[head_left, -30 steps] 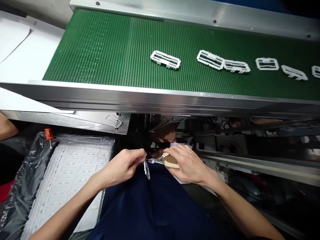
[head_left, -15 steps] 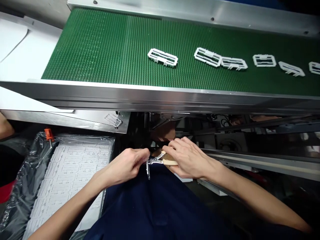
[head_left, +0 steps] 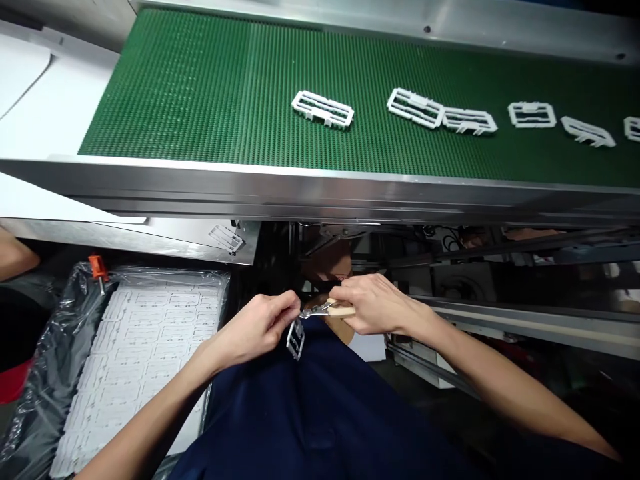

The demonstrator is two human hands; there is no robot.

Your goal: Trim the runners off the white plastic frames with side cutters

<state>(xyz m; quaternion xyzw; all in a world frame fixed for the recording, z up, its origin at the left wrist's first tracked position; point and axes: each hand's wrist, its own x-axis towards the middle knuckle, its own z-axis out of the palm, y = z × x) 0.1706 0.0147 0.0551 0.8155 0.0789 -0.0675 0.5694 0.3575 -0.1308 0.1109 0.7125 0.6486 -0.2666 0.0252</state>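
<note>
My left hand (head_left: 264,327) pinches a white plastic frame (head_left: 295,340) by its upper end, and the frame hangs down in front of my dark blue clothing. My right hand (head_left: 375,303) is wrapped round the cream handles of a pair of nippers (head_left: 320,309). The metal jaws point left and meet the frame close to my left fingertips; the exact contact point is too small to make out. Past both hands, similar white frames (head_left: 323,109) lie spaced along a green conveyor belt (head_left: 200,87).
A metal rail (head_left: 310,193) edges the belt on my side. At lower left stands a plastic-lined box (head_left: 135,360) filled with rows of white frames. An orange-handled tool (head_left: 98,268) sits on its rim. Another person's arm (head_left: 15,255) shows at the left edge.
My right hand has closed, bringing the nipper handles together. The white frame has turned so more of its face shows. The frames on the belt lie almost as before.
</note>
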